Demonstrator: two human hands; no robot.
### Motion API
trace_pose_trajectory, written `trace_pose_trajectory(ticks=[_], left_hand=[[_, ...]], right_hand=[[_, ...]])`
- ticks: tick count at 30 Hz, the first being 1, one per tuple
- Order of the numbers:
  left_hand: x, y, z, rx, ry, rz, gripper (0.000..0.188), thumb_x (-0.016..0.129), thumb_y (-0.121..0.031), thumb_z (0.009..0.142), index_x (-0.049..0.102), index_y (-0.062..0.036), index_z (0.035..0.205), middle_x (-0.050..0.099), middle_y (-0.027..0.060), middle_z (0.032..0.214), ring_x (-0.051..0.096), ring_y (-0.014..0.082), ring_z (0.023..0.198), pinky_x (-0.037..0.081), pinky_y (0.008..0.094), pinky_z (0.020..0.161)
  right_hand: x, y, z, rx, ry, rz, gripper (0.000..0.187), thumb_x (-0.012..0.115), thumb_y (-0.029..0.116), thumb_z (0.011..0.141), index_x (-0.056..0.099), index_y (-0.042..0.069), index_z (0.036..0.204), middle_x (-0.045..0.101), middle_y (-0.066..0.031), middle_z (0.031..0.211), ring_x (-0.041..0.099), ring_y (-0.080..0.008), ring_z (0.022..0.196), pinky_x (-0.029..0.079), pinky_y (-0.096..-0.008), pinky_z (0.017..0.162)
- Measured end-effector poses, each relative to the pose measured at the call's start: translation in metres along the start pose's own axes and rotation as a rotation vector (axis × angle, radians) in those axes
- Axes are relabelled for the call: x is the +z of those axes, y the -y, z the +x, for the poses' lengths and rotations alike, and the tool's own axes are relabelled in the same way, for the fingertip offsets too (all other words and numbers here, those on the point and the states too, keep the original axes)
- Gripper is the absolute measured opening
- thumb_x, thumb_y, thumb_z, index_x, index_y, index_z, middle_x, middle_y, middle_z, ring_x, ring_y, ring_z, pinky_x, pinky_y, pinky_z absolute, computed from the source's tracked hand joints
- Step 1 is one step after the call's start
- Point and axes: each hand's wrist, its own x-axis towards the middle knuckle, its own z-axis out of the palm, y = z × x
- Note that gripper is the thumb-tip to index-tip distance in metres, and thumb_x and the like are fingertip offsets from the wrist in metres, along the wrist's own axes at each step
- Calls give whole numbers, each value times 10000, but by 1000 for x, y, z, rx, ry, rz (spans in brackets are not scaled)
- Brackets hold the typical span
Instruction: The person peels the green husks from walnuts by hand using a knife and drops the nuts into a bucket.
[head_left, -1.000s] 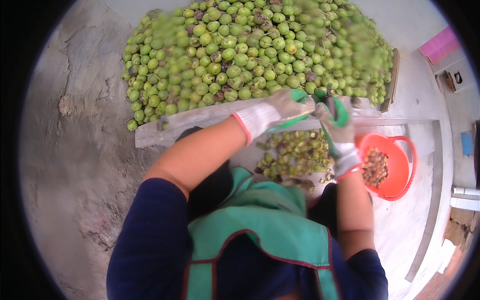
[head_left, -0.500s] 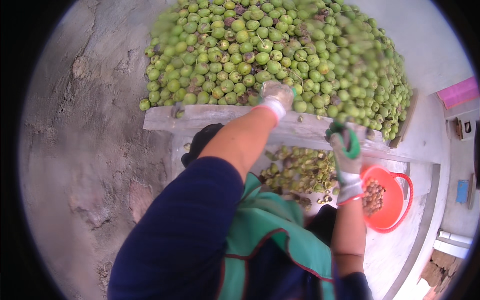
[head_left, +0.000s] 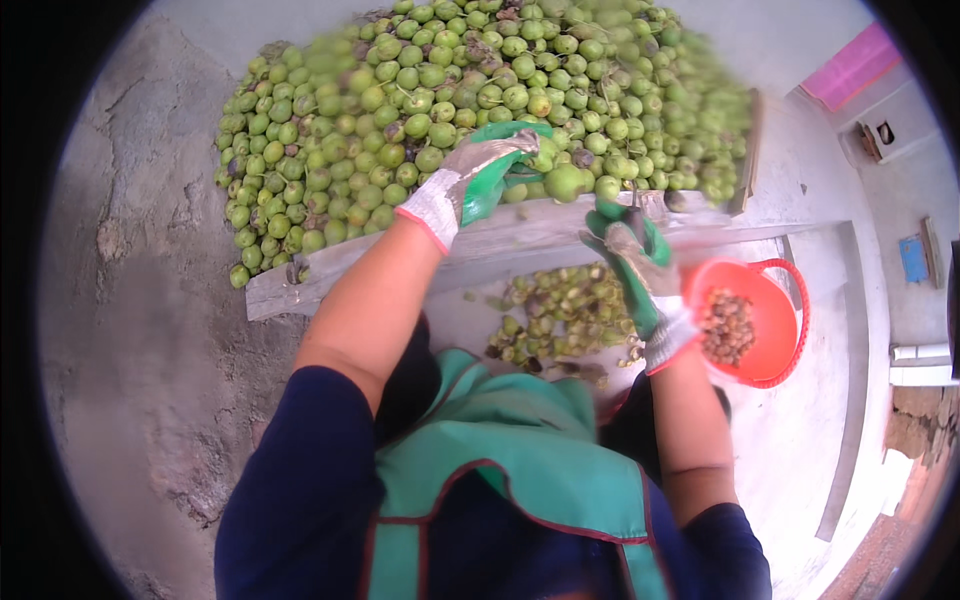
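My left hand (head_left: 487, 172), in a white and green work glove, is at the front edge of a heap of green walnuts (head_left: 440, 75). Its fingers and thumb close round a green walnut (head_left: 541, 156). Just beyond the fingertips is another, larger-looking green walnut (head_left: 565, 183). My right hand (head_left: 634, 255), gloved alike, is above the board's right part, its fingers curled. A slim dark thing (head_left: 635, 212) shows at its fingers; blur and the glove hide what kind it is.
A pale board (head_left: 370, 258) runs along the heap's front. Below it lies a pile of split green husks (head_left: 570, 315). To the right stands a red basket (head_left: 775, 325) with brown nuts (head_left: 728, 328) in it. At the left is a rough grey wall-like surface (head_left: 130, 330).
My left hand has drawn back from the heap and moved left, now with a walnut at its fingers. My right hand has shifted slightly left and up. The whole view has swung.
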Motion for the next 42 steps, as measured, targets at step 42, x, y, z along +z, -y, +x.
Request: trace_pose_trajectory(ticks=[42], left_hand=[[76, 109, -6, 533, 96, 1025, 377, 744, -107, 746, 648, -89, 1110, 627, 169, 1078, 637, 328, 935, 550, 388, 822]], right_hand=[[-14, 47, -33, -123, -48, -223, 390, 643, 182, 937, 557, 32, 1286, 607, -38, 1127, 569, -102, 993, 494, -275, 879]])
